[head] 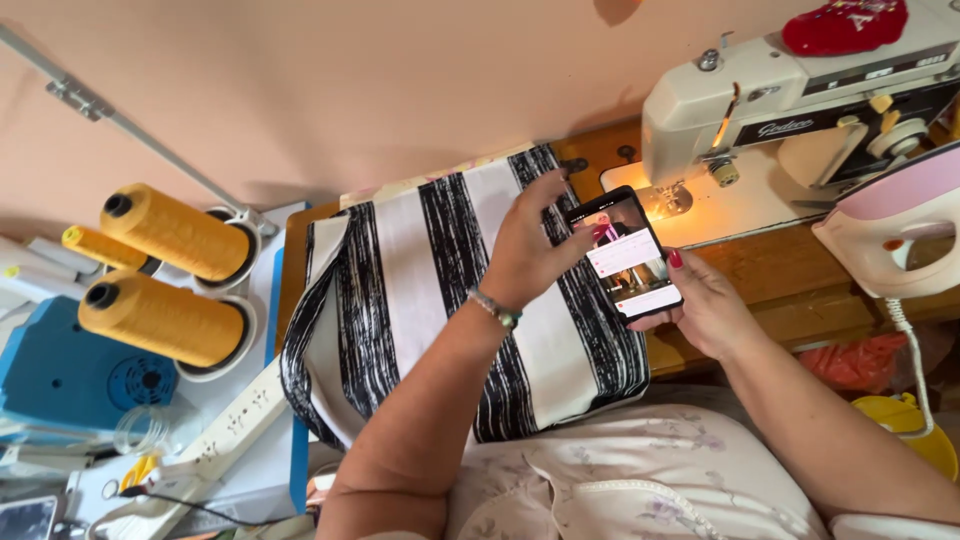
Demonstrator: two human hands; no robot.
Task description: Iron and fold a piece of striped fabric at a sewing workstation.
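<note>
Your right hand clasps a phone while your left hand, fingers spread, taps its screen above striped cloth on the counter's front edge, sewing machine idle.

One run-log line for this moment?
right hand: holds smartphone | left hand: taps its screen | beneath: striped fabric | beside: sewing machine
</note>
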